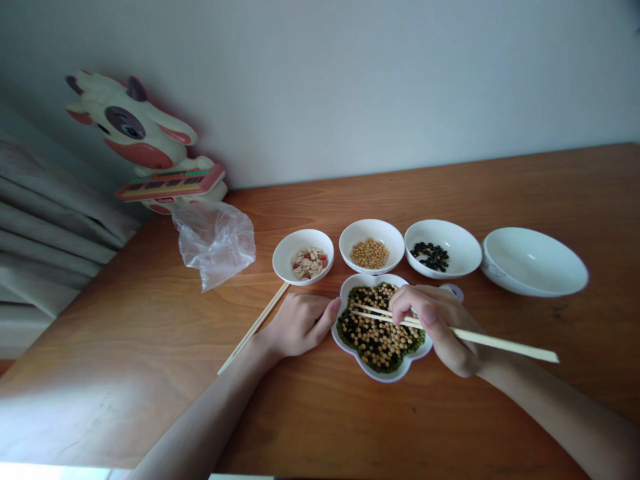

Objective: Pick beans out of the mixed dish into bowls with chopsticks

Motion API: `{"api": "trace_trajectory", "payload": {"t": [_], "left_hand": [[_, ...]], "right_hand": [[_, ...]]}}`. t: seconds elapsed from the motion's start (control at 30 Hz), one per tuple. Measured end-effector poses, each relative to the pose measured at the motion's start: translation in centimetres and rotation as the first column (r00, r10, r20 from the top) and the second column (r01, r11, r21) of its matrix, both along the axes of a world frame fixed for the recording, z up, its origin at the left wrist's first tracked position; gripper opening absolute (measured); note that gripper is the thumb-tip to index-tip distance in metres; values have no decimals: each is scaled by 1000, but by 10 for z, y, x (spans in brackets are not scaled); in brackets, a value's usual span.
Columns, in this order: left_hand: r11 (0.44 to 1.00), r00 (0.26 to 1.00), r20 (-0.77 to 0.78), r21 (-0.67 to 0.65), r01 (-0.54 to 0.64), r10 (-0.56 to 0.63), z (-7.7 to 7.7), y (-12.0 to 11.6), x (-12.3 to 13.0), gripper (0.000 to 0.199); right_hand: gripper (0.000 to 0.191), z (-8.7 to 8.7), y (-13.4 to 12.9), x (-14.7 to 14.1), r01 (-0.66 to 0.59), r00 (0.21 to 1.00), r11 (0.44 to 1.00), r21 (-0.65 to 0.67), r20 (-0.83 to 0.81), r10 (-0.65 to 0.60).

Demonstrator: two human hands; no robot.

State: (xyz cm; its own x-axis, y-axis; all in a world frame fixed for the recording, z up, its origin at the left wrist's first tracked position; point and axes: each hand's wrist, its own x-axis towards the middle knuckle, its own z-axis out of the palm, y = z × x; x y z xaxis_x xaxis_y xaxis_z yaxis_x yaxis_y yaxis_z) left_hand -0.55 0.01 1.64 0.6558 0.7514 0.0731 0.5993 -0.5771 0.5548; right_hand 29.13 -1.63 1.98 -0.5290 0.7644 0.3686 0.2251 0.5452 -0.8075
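Observation:
My right hand (440, 323) holds a pair of light wooden chopsticks (505, 343), their tips down in a flower-shaped dish (394, 375) of mixed yellow, black and green beans. At the dish's left rim rests my left hand (306, 323), its thumb against the edge and its other fingers curled; nothing shows in it. Behind the dish stand a bowl of yellow beans (370, 253) and a bowl of black beans (430, 257). Farther left is a bowl with pale flat seeds and reddish pieces (310, 262).
A white bowl (535, 260) with nothing visible inside stands at the right. Another pair of chopsticks (253, 330) lies partly behind my left forearm. A crumpled clear plastic bag (217, 240) and a cow-shaped toy keyboard (150, 143) are at the back left, near the wall.

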Motion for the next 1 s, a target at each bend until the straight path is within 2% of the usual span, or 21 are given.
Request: {"api": "trace_trajectory", "payload": {"t": [0.17,0.4,0.53,0.7,1.0], "left_hand": [[1000,1000,3,2,7,-7,0,0,0,49],[1000,1000,8,24,6,-6,-1,0,-1,50],[1000,1000,18,14,11,-11,-2,0,0,50],[1000,1000,25,15,11,-11,-1,0,0,49],[1000,1000,18,18,8,-9,-1,0,0,48]], "right_hand": [[50,1,-1,-2,-5,999,999,38,38,4],[48,-3,0,0,-6,1000,1000,7,-7,6],[53,-3,0,1,9,1000,1000,-3,7,-9],[50,0,-1,0,8,1000,1000,-12,23,-7],[44,-4,-1,-1,6,998,1000,5,-59,-6]]}}
